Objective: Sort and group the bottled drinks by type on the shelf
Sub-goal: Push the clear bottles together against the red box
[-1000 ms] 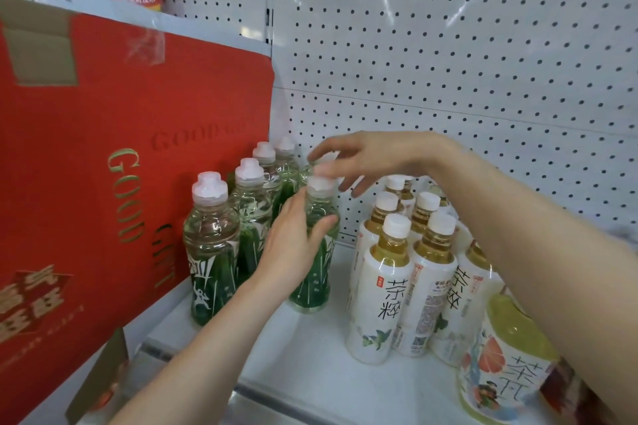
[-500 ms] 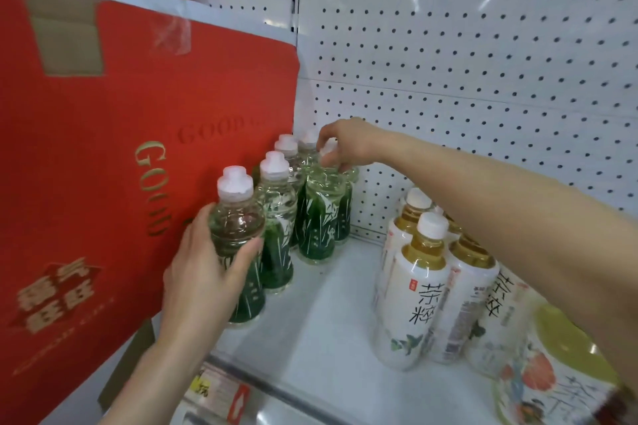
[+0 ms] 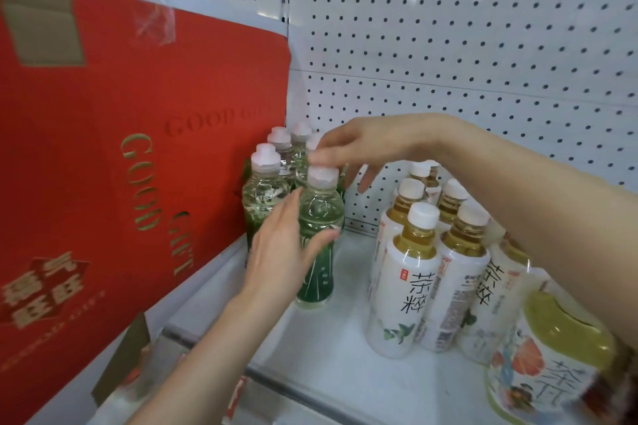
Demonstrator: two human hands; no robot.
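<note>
Head view: I see my left hand (image 3: pixel 279 252) wrapped around the upright clear green-labelled plastic bottle (image 3: pixel 319 238) on the white metal shelf (image 3: pixel 331 348), nearer than my right hand (image 3: pixel 359 148), fingers spread loose just above its white cap (image 3: pixel 322 176).

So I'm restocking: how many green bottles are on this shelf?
5. The front bottle, gripped by the left hand; a second bottle left of it, by the red box; three caps behind, one partly behind the right hand. More may be hidden.
</note>
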